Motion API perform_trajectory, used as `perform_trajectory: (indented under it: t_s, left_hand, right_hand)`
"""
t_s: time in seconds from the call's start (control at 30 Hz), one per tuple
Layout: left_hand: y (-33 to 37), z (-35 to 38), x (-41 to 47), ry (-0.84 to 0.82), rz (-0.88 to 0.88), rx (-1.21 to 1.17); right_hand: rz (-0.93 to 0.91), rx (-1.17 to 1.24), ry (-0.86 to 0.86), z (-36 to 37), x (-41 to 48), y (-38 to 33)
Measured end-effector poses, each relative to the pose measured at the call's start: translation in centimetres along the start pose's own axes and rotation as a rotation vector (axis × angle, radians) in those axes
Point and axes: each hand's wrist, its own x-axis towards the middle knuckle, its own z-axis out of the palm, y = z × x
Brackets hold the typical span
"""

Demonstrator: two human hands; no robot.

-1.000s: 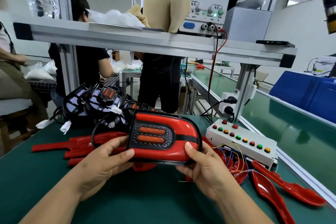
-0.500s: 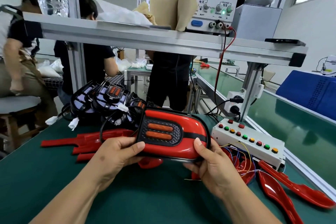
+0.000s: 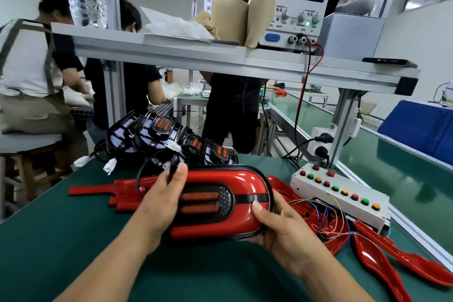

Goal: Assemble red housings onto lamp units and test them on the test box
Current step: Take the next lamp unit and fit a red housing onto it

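Currently held: lamp unit, red housing seated on it, raised above the desk at centre.
- Left hand: fingers wrapped round the unit's 9 o'clock end, thumb pinching the black cable.
- Right hand: fingers cupping the 3 o'clock end, thumb on top.
- Test box: at 3 o'clock, just beside the unit.
- Bare units: stacked at 11 o'clock.
- Step, as judged: assembly looks done and testing is due.
- Next move: calls for bringing the cable's plug to the box's coloured leads.
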Motion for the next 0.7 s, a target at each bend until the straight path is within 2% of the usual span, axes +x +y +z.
perform_trajectory:
  t_s: [0.07,0.17,0.23,0.37,0.47,0.53,0.7]
  left_hand:
    - [-0.4,1.0,-0.4,0.103,0.038,0.062]
    - [-0.5,1.8,-0.8,0.212,0.162,0.234]
    - [-0.4,2.2,-0.6,0.245,0.144,0.299]
    - [-0.5,2.6,-0.6,0.188,0.070,0.184]
    - [-0.7,2.2,-0.3,0.135,0.031,0.156]
    - [-0.8,1.8,-0.3,0.111,-0.002,0.162]
    - [-0.8,1.0,-0.5,0.122,-0.137,0.379]
  right_hand:
    - [-0.009,-0.036,0.035,1.0,0.0,0.4]
    - [-0.101,-0.085,0.245,1.9,0.4,0.8]
    - [-0.135,-0.095,0.351,2.2,0.5,0.8]
    - [-0.145,-0.157,0.500,3.2,0.3,0.7]
    - [-0.103,-0.165,0.465,2.8,0.1,0.5]
    - [0.002,-0.229,0.452,2.4,-0.1,0.0]
    - [0.283,-0.636,0.342,1.4,-1.1,-2.7]
